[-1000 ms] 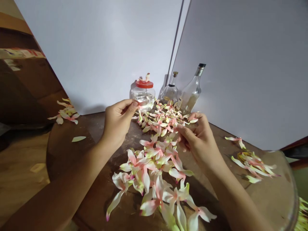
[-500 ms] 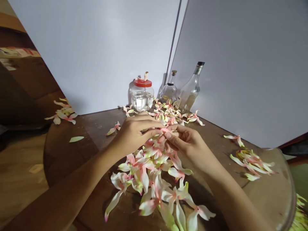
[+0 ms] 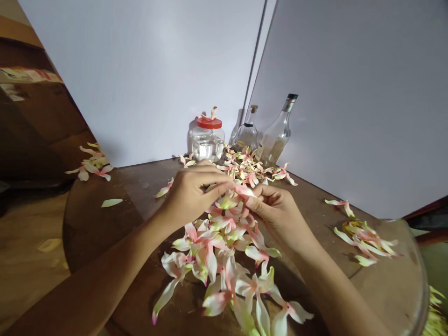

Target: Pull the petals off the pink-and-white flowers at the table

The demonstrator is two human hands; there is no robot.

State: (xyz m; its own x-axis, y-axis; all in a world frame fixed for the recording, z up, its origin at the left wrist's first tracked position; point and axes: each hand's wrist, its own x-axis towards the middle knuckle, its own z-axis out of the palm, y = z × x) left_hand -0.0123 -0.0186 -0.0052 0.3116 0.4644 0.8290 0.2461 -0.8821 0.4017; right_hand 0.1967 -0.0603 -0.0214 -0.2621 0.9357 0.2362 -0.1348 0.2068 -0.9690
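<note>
My left hand [image 3: 203, 186] and my right hand [image 3: 271, 204] meet above a long trail of pink, white and pale green petals [image 3: 229, 219]. Between them both pinch one pink-white petal [image 3: 244, 190], the left from one side and the right from the other. The fingertips partly cover it. Beneath and in front of my hands the petals overlap, several joined in star-like clusters with magenta tips. Another heap of petals [image 3: 247, 163] lies just beyond my fingers.
At the back stand a clear jar [image 3: 207, 144] with a red lid, a small corked bottle [image 3: 247, 133] and a taller bottle [image 3: 278, 133]. A petal bunch [image 3: 367, 240] lies right on the brown table [image 3: 105, 233]; another bunch [image 3: 95, 165] sits at the left edge.
The pinched petal now shows more plainly between my fingertips, lighter and turned. My right thumb and fingers have shifted slightly. The table things look the same.
</note>
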